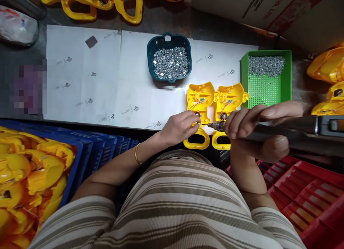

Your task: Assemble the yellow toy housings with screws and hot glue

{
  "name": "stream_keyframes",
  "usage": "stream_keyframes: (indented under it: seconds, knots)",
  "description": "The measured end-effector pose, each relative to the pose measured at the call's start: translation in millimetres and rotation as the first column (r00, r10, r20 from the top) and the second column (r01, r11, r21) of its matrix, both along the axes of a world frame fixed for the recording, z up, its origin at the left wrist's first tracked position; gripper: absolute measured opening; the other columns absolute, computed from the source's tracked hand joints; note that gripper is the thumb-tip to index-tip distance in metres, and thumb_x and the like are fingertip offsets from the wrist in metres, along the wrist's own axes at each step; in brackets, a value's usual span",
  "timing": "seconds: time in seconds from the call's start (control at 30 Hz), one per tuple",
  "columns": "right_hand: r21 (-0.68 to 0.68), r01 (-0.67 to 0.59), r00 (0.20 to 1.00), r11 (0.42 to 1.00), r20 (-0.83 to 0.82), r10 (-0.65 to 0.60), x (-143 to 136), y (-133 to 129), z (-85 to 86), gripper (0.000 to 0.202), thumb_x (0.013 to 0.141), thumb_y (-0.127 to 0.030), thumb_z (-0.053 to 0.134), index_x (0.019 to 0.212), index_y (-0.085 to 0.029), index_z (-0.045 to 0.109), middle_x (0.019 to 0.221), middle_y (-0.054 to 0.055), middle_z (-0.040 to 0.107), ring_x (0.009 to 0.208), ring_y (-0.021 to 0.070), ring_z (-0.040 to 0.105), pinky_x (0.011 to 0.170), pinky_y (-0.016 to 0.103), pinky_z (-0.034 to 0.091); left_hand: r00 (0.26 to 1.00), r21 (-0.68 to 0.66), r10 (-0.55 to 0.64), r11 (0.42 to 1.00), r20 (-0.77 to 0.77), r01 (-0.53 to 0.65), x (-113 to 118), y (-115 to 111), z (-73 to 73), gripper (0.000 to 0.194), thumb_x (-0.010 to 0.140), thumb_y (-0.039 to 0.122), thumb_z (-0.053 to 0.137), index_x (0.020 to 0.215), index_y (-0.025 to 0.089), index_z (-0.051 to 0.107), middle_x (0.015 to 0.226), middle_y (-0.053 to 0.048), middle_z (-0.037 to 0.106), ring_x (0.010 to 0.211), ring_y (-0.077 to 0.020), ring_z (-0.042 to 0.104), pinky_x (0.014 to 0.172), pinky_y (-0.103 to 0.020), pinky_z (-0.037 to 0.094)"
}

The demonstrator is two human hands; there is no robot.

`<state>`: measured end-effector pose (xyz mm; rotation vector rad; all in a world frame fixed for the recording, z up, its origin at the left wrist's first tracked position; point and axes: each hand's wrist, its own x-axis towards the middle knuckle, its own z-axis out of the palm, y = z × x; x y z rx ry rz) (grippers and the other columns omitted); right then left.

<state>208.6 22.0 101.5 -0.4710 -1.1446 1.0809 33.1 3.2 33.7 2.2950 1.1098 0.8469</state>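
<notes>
My right hand grips a dark electric screwdriver, its bit pointing left. Just left of that bit, the fingers of my left hand are pinched on a small shiny metal part, too small to name exactly. Below the pinch lies a yellow plastic shell half with wires, a small circuit board, a round speaker-like part and a loop handle. A second, similar yellow shell half lies to its right, partly covered by my right hand and the tool.
A teal basket holds many small metal pieces; a green tray holds screws. More yellow shells lie at the back and right. Left stands a blue crate of yellow parts, right a red crate. A cardboard box is behind.
</notes>
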Motion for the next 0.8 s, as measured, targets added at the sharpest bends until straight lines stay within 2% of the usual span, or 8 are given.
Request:
stream_keyframes:
  seconds: [0.2,0.3,0.4,0.47,0.57,0.8]
  knots:
    - [0.032,-0.019,0.998,0.999,0.052,0.017,0.4,4.1,-14.7,0.023,0.086,-0.04,0.066,0.105,-0.027,0.063,0.053,-0.008,0.045,0.036,0.0114,0.043,0.039,0.029,0.046,0.998,-0.027,-0.004,1.0,0.057,0.006,2.1,0.7,0.0,0.01,0.092,0.018,0.057,0.091,0.014,0.066,0.085,-0.005,0.068,0.077,-0.013,0.066,0.067,-0.022,0.053]
    - [0.061,-0.065,0.995,0.996,0.085,0.06,6.9,7.7,-21.7,0.024,0.088,-0.043,0.064,0.109,-0.031,0.062,0.054,-0.008,0.048,0.036,0.0117,0.043,0.043,0.03,0.05,0.997,-0.085,0.01,0.996,0.077,-0.003,1.9,-1.8,-6.2,0.018,0.091,0.024,0.06,0.104,0.013,0.066,0.092,-0.007,0.07,0.08,-0.0141,0.067,0.069,-0.023,0.054]
    - [0.057,-0.096,0.993,0.994,0.078,0.091,9.8,8.5,-23.6,0.025,0.089,-0.042,0.063,0.11,-0.029,0.061,0.056,-0.007,0.051,0.037,0.0118,0.045,0.042,0.029,0.047,0.994,-0.15,0.007,0.989,0.108,0.009,1.2,-3.4,-12.6,0.028,0.091,0.029,0.062,0.113,0.013,0.066,0.093,-0.008,0.072,0.08,-0.0145,0.068,0.07,-0.024,0.055]
    - [0.057,-0.117,0.991,0.991,0.069,0.113,9.2,7.4,-22.5,0.026,0.089,-0.041,0.064,0.11,-0.027,0.061,0.056,-0.007,0.05,0.038,0.0119,0.046,0.04,0.027,0.045,0.992,-0.191,-0.034,0.98,0.126,0.057,0.9,-3.6,-14.1,0.022,0.095,0.028,0.058,0.106,0.014,0.07,0.091,-0.007,0.074,0.081,-0.0142,0.07,0.072,-0.024,0.055]
    - [0.042,-0.105,0.992,0.994,0.075,0.102,7.6,5.6,-20.5,0.024,0.089,-0.041,0.064,0.11,-0.029,0.061,0.055,-0.007,0.049,0.038,0.012,0.045,0.039,0.027,0.045,0.987,-0.236,-0.073,0.966,0.141,0.105,1.4,-4.1,-13.1,0.023,0.097,0.025,0.052,0.096,0.014,0.073,0.09,-0.006,0.076,0.081,-0.0149,0.071,0.072,-0.024,0.055]
    - [0.052,-0.115,0.989,0.992,0.095,0.11,10.8,7.7,-25.7,0.025,0.088,-0.043,0.063,0.111,-0.032,0.06,0.051,-0.008,0.047,0.034,0.0128,0.041,0.036,0.028,0.042,0.991,-0.277,-0.029,0.959,0.134,0.065,4.3,-9.7,-12.8,0.027,0.098,0.03,0.05,0.094,0.015,0.073,0.083,-0.007,0.074,0.075,-0.0147,0.068,0.067,-0.025,0.053]
